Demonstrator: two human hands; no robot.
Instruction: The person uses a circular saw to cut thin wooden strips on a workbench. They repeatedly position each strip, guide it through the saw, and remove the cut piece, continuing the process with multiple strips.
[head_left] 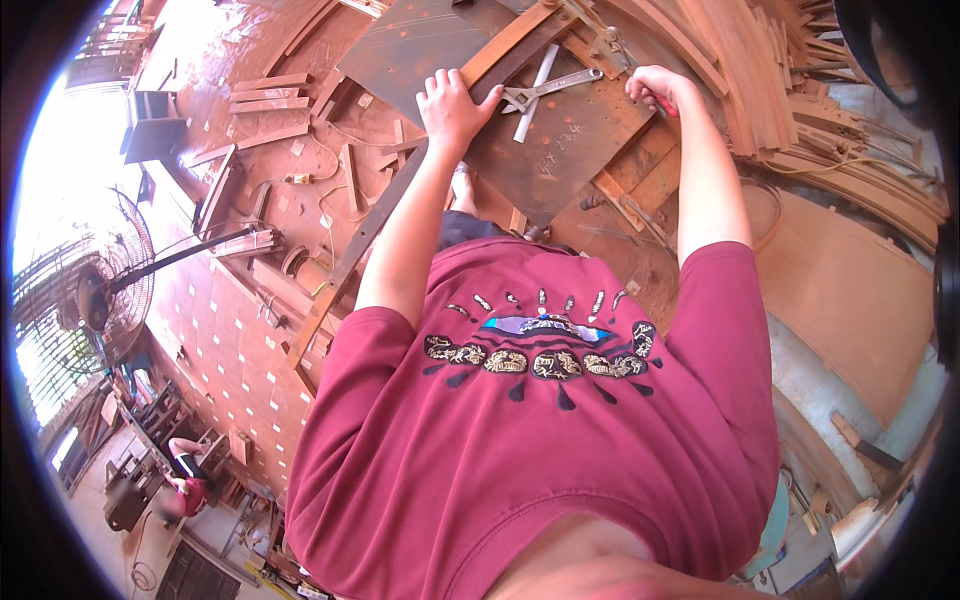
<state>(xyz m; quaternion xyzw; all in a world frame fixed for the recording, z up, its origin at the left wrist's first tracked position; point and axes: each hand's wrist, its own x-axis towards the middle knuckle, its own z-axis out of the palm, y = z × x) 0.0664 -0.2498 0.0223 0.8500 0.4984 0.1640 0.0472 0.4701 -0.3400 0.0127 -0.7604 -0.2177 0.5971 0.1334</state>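
My left hand point(455, 112) lies palm down where a wooden strip point(512, 45) meets a long dark bar point(385, 212). Its fingers are stretched and the thumb sticks out to the right. My right hand point(662, 88) is closed around a tool with a red handle point(667, 106); the rest of the tool is mostly hidden, so its kind is unclear. Just left of that hand is a metal fitting point(612, 45) at the wooden strip's side. An adjustable wrench point(560, 84) lies across a white strip point(535, 105) between my hands, on a dark metal tabletop point(500, 165).
Curved-looking stacks of wooden boards point(745, 75) stand at the right, near a large tan panel point(840, 290). Wood offcuts point(270, 103) and cables litter the tiled floor point(230, 350) at left. A standing fan point(95, 295) is far left; a seated person point(190, 490) is lower left.
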